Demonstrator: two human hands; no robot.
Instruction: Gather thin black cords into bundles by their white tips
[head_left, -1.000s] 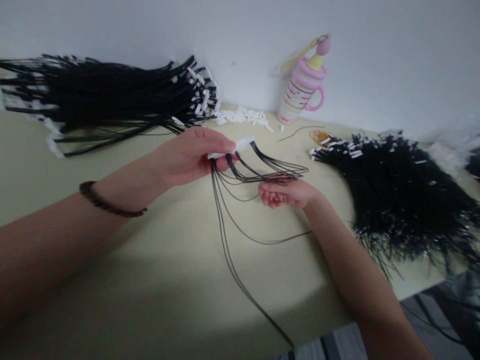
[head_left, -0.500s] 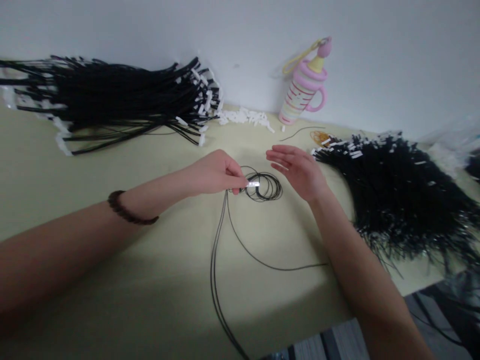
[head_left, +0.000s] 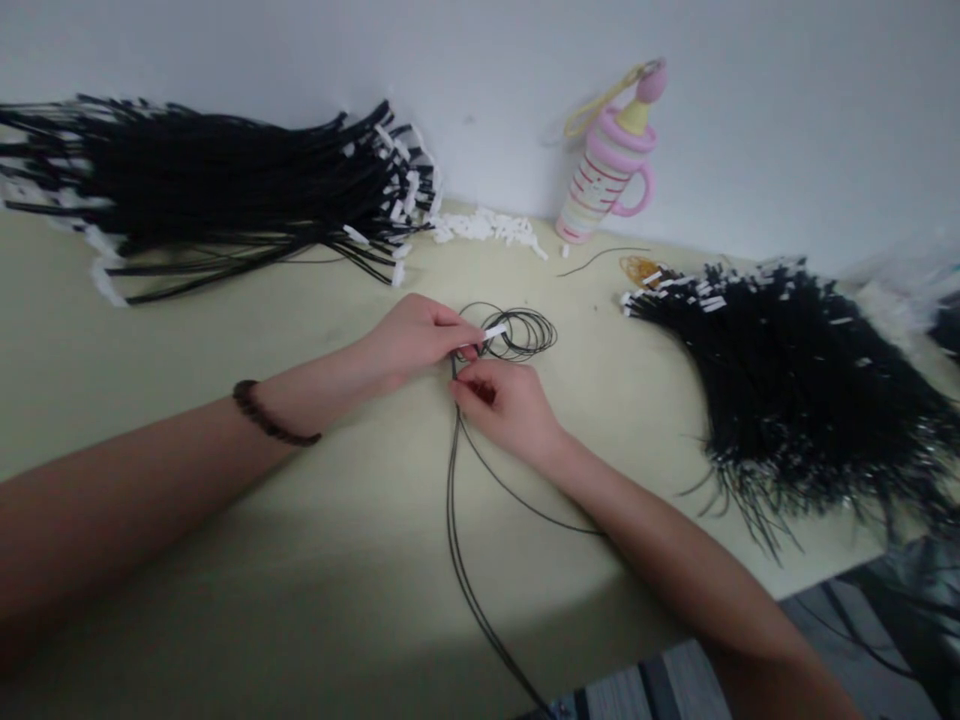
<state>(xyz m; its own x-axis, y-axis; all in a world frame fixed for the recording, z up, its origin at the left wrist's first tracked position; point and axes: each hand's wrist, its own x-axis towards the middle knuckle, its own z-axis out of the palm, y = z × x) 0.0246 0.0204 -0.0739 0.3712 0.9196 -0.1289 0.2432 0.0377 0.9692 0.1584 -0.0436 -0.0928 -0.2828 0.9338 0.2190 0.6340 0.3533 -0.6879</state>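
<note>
Between the thumb and fingers of my left hand (head_left: 431,335) is a small white tube (head_left: 495,331), its free end pointing right over a loose coil of thin black cord (head_left: 536,335). Just below, my right hand (head_left: 506,400) is closed, thumb and forefinger pinching the black cords (head_left: 454,480) that hang down from my left hand. Those strands run over the table toward its front edge, and one branches off right under my right forearm. Exactly how the cords meet the white tube is hidden by my left fingers.
Bundled black cords with white ends (head_left: 247,185) lie at the back left. Loose white tubes (head_left: 487,228) are heaped by the wall, beside a pink striped cup (head_left: 604,180). Yellow rubber bands (head_left: 639,268) and a large pile of black cords (head_left: 795,390) lie on the right.
My right hand has moved left and down from its open pose and closed on the cords below my left hand. The white tube now tilts upward to the right.
</note>
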